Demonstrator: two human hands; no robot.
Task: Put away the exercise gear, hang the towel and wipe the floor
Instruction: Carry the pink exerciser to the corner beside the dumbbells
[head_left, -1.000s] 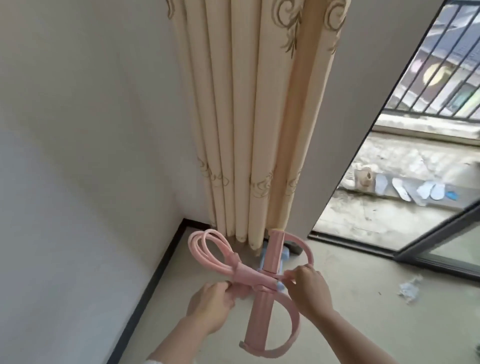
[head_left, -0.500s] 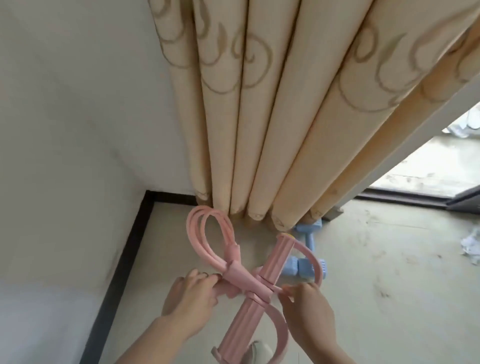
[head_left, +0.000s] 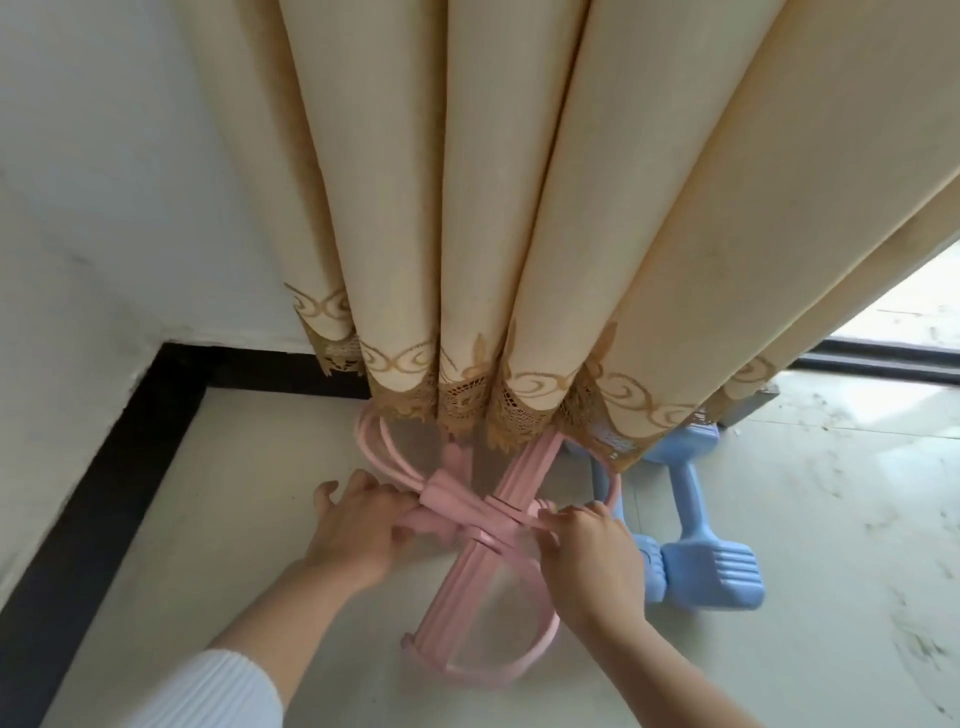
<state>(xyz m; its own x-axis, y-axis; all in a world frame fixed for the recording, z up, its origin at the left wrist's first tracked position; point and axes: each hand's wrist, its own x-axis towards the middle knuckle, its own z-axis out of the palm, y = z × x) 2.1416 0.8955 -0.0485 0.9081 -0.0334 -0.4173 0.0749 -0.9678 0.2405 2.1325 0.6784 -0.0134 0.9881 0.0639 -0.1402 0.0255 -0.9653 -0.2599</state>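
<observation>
Left of the curtain (head_left: 493, 208) a white wall (head_left: 104, 208) comes down to a black skirting board (head_left: 104, 493), which turns the corner and runs in behind the curtain's hem. Below the curtain, toward its left side, a white ribbed sleeve (head_left: 208, 691) leads to the left hand (head_left: 358, 525); its fingers are curled round the pink tubes of the pull exerciser (head_left: 457, 587), just left of where the tubes cross the ribbed bar. The exerciser lies on the floor (head_left: 831, 571) directly under the curtain's middle folds. The bar's far end and the left loop of tubing are tucked beneath the lace hem, and the near end, with its strap loop, points away from the curtain. The right hand (head_left: 592, 556) is on the other side of the bar, fingertips pinching a pink strap beside the crossing. So both hands are clamped on the exerciser, one on each side. Further right, two blue dumbbells (head_left: 691, 519) lie side by side with their far ends under the curtain's hem; the nearer one sits partly behind the right hand. Right of the curtain's last fold, a dark door track (head_left: 883, 358) crosses the floor.
</observation>
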